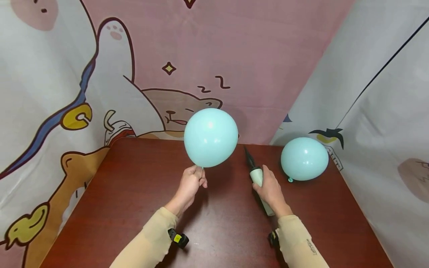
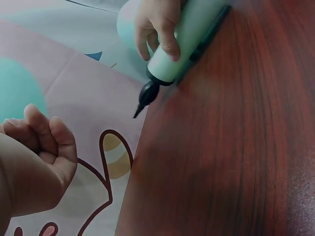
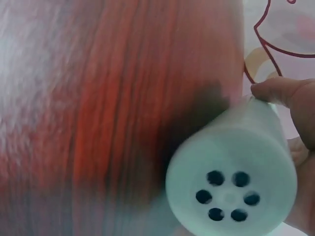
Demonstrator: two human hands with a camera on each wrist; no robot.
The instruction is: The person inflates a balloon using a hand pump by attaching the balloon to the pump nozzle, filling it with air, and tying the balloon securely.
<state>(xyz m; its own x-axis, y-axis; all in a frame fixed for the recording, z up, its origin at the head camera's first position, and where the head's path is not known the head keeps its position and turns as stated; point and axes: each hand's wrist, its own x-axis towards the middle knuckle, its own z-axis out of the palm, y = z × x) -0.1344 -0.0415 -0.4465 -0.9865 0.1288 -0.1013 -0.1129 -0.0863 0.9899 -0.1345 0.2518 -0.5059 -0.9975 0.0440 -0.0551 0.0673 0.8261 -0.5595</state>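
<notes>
An inflated light teal balloon [image 1: 211, 137] stands up above my left hand [image 1: 191, 184], whose fingers pinch its neck from below. My right hand [image 1: 271, 188] grips a pale green balloon pump [image 1: 257, 176] around its barrel, near the front end. The pump's black tapered nozzle [image 2: 148, 94] points away toward the back of the table. In the right wrist view the pump's round end [image 3: 231, 182] faces the camera, with several dark holes in it. The neck of the held balloon is mostly hidden by my fingers.
A second inflated teal balloon [image 1: 304, 159], its neck knotted, lies at the back right of the dark red-brown wooden table [image 1: 134, 208]. A printed cartoon cloth [image 1: 261, 67] hangs behind the table and along its sides.
</notes>
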